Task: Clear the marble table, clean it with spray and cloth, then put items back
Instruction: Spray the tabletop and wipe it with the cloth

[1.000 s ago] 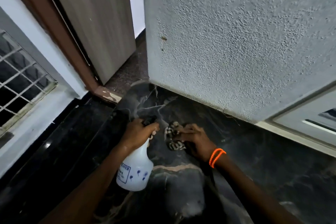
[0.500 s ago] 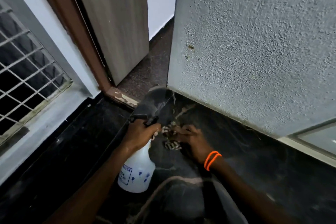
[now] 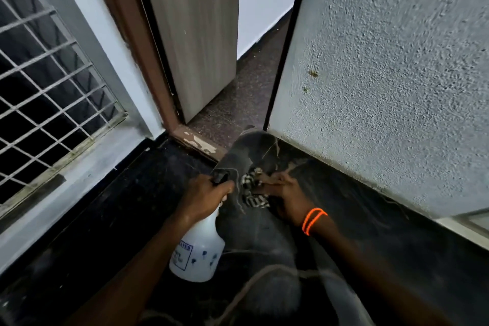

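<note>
Marble table (image 3: 267,233), dark with pale veins, bears one spray bottle (image 3: 197,257) and one checked cloth (image 3: 251,193). Left hand (image 3: 202,197) grips the upright white bottle's neck, black nozzle aimed away toward the doorway; its contents cannot be told. Right hand (image 3: 287,200) presses the cloth flat near the table's far end.

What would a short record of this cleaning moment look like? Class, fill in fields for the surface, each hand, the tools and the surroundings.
surface: dark veined marble table, nothing on it but the cloth
left hand: left hand gripping the neck of the spray bottle
spray bottle: white, printed label, hanging below the hand
right hand: right hand pressing the cloth on the marble
cloth: checked, dark and light, bunched
wrist: orange band on the right wrist
surroundings: textured wall right; door ahead; window grille left
</note>
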